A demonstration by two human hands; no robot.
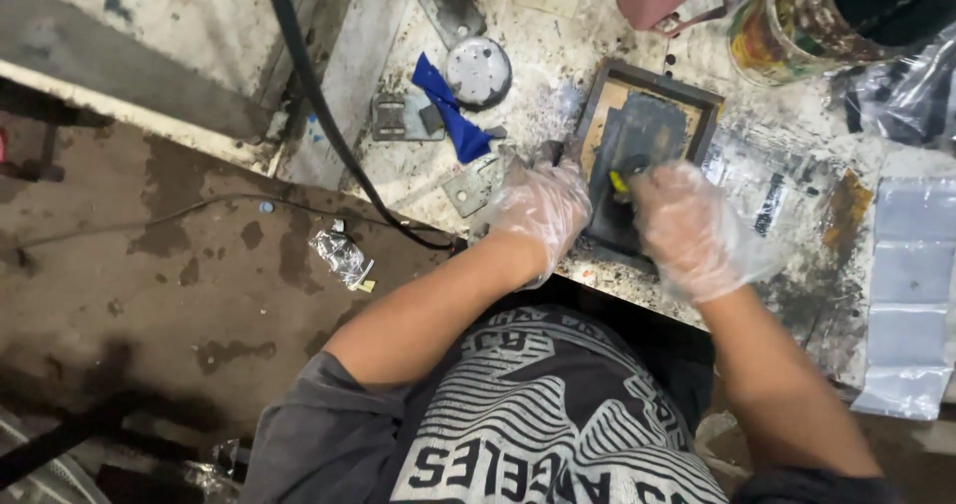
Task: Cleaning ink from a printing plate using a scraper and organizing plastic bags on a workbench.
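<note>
Gloved right hand [687,227] pinched on a small yellow-tipped tool [620,181], over a dark framed screen [642,135].
Left hand [543,205], fingers curled, pressing the frame's near-left corner at the bench's front edge.

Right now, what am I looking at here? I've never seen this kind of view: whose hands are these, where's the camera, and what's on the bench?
One camera, worn on a person's head, looks down. Both hands wear thin clear gloves. The left hand steadies a dark wooden frame lying on the stained workbench. The right hand has its grip on a small yellow-tipped tool pressed to the frame's dark panel. Nearby lie a blue cloth, a round metal lid, metal plates, paint cans and a black cable.
</note>
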